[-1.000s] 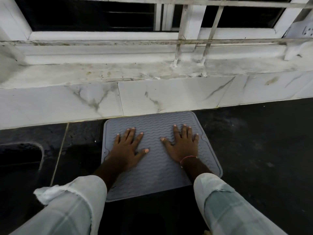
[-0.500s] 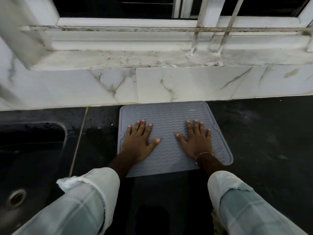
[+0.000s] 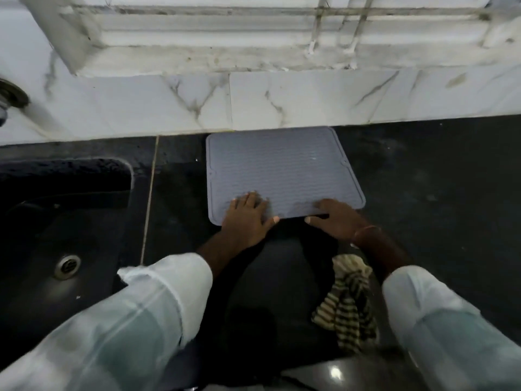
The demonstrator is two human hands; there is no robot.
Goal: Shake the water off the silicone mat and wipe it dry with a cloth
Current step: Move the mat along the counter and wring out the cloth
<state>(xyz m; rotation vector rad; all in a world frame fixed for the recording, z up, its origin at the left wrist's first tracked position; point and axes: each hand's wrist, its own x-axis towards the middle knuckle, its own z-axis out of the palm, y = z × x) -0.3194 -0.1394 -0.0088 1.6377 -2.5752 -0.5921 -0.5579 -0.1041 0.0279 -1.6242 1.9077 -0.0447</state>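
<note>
Dark counter [image 3: 428, 176] below marble wall [image 3: 310, 100]; silicone mat [image 3: 282, 165]; left hand [image 3: 248, 218] spread on it; right hand [image 3: 337, 220], hold unclear

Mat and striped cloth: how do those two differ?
The mat is plain grey and lies flat on the dark counter; the cloth is striped and bunched up. The left hand and right hand are on the mat's near edge; neither touches the cloth. Both sit close in front of the person.
</note>
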